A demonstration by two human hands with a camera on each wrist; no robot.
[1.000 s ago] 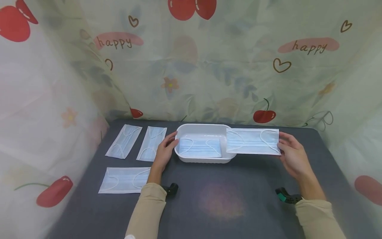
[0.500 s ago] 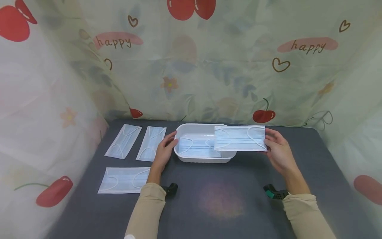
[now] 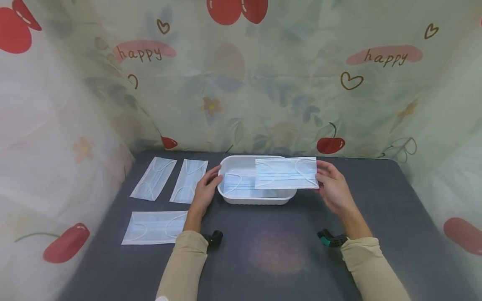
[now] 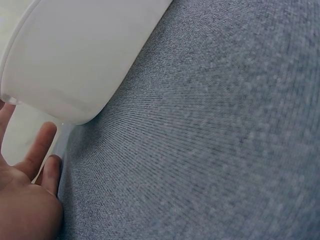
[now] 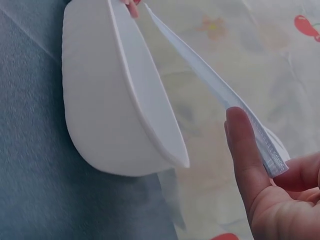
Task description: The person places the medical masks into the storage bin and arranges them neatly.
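I had the right hand (image 3: 335, 190) pinching a flat, pleated, pale-blue disposable mask with white ear loops (image 3: 286, 173) by its right end, thumb on one face and fingers on the other. That mask hung above the right half of a white, rounded-rectangular plastic tray (image 3: 257, 201); from the right wrist I saw it slanting, with a gap between its gripped end and the tray's rim. The left hand (image 3: 203, 194) held the tray's left rim between thumb and forefinger, while its other fingers spread away from the wall. Inside the tray lay a second pale-blue pleated mask (image 3: 235, 184), its right part hidden from me behind the held one. To the left, three more pale-blue masks (image 3: 153, 179) lay apart on the dark grey cloth-covered table (image 3: 388, 209): two slanted near the back, one crosswise nearer the front, its right end beside the left forearm in a beige sleeve (image 3: 184, 263).
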